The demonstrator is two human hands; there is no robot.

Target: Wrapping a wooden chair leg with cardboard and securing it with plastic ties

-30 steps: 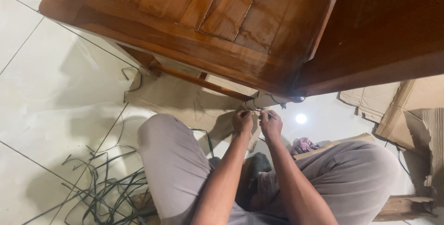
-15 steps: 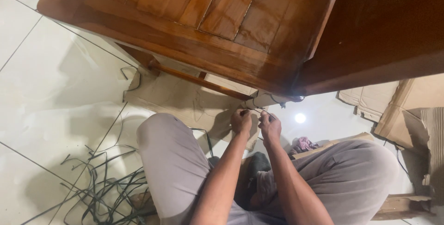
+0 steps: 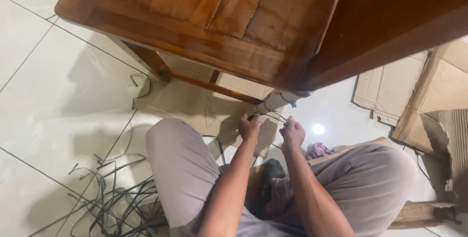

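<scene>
Down at the left, a tangle of dark straps lies loose on the floor, cut lengths dropped within reach beside the person's left knee. Above them a sheet of cardboard is spread flat under the wooden chair, likely there to spare the tiles and the wood.

Moving right, the left hand is up against the wrapped chair leg, fingers pressed together in a pinch on a thin dark strap right where it leaves the pale wrapping. That grip looks like an anchor, keeping the binding from slipping on the leg.

Next, the right hand sits just to the right and a touch lower, curled shut around the strap's free end, so the strap runs taut between the two hands. The strap itself hangs just below the seat's front corner, at the top of the leg.

Further right, a pink rag lies on the floor by the right knee, and flattened boxes are stacked at the far right, clear of the working spot.
</scene>
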